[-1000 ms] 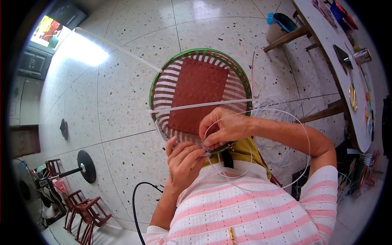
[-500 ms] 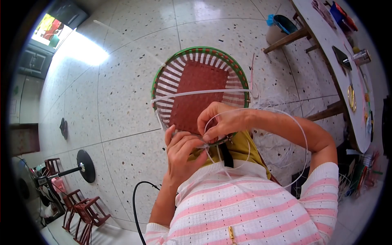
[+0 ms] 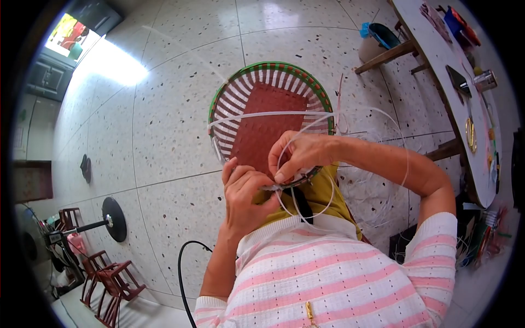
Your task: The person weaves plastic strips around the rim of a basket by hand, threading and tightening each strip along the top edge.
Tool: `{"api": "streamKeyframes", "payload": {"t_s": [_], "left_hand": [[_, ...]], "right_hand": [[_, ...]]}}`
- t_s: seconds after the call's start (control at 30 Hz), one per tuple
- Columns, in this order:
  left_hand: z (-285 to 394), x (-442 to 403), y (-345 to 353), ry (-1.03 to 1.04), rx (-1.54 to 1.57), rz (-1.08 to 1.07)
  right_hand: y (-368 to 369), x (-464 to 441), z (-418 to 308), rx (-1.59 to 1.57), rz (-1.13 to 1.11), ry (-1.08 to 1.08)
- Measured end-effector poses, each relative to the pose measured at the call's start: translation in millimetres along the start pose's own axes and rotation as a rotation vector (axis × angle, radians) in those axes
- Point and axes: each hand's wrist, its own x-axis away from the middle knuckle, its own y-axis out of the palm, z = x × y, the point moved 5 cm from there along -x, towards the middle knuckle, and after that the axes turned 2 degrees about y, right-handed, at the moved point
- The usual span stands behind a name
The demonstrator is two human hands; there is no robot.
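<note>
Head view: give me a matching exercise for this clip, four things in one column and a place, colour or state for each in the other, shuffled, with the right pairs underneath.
Things
1. Basket
2. Striped top
3. Scissors
4. Right hand

Descriptions
A. Gold-coloured handles, lying on the table
B. Reaching over the weave, fingertips down by the near rim
C. Green along the far rim, reddish-brown base
D. White and pink

Right pairs: 1-C, 2-D, 3-A, 4-B
</note>
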Motion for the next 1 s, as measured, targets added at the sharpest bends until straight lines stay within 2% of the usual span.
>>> {"api": "streamKeyframes", "payload": {"t_s": [0.27, 0.47, 1.0], "left_hand": [[0.0, -2.3, 4.1, 0.017, 0.002, 0.018], [-3.7, -3.4, 0.1, 0.007, 0.019, 0.038], [-5.8, -7.0, -0.5, 0.011, 0.032, 0.047]], "right_hand": [[-1.8, -8.5, 11.2, -0.061, -0.052, 0.097], [-1.9, -7.0, 2.1, -0.092, -0.051, 0.015], [-4.4, -2.8, -2.0, -0.116, -0.040, 0.112]]}}
